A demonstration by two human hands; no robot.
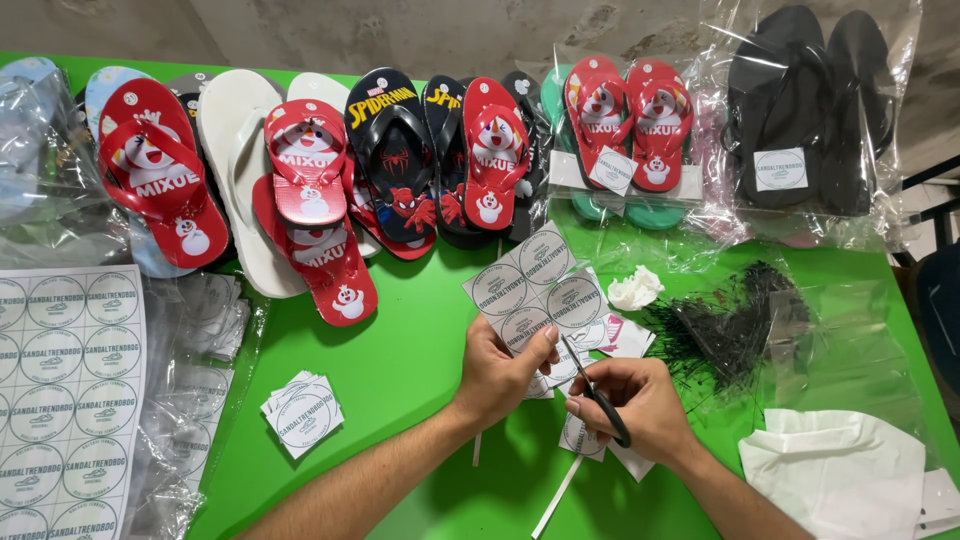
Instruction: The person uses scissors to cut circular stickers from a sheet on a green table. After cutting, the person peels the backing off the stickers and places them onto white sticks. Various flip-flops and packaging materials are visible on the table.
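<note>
Head view: left hand (497, 372) pinches a sheet of round labels (530, 285) at its near edge, mid green tabletop (400, 370). Right hand (640, 405) is closed around black-handled scissors (597, 392), blades at the sheet. Cut label stack (303, 412) near left, uncut sheet (65, 400) far left, flip-flops (310, 200) along far edge.

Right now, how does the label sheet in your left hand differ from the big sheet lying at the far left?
The left hand holds a small cut piece of label sheet with about four round labels, raised and tilted. The big sheet lies flat, uncut, with many rows. Scissors in the right hand meet only the small piece. Both carry identical round white labels.
</note>
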